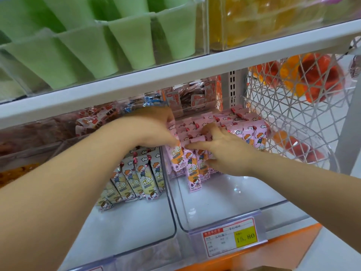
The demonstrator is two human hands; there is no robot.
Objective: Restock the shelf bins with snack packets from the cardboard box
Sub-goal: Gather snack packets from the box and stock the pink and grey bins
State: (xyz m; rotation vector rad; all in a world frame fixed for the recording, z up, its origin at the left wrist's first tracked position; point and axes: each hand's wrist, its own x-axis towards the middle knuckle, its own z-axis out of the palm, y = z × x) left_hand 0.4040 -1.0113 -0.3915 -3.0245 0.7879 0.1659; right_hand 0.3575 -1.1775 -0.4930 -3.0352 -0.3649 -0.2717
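Note:
Pink snack packets with a cartoon child stand packed at the back of a clear shelf bin. My left hand grips the left end of that stack, fingers curled over the packet tops. My right hand rests on the front of the stack with fingers spread, pressing the packets back. One pink packet leans forward below my hands. The neighbouring clear bin on the left holds cream-coloured packets of the same design. The cardboard box is not in view.
A white shelf board runs just above my hands, with green packs on it. A white wire basket with red and orange packs hangs at the right. A price tag reading 15.80 sits on the bin front.

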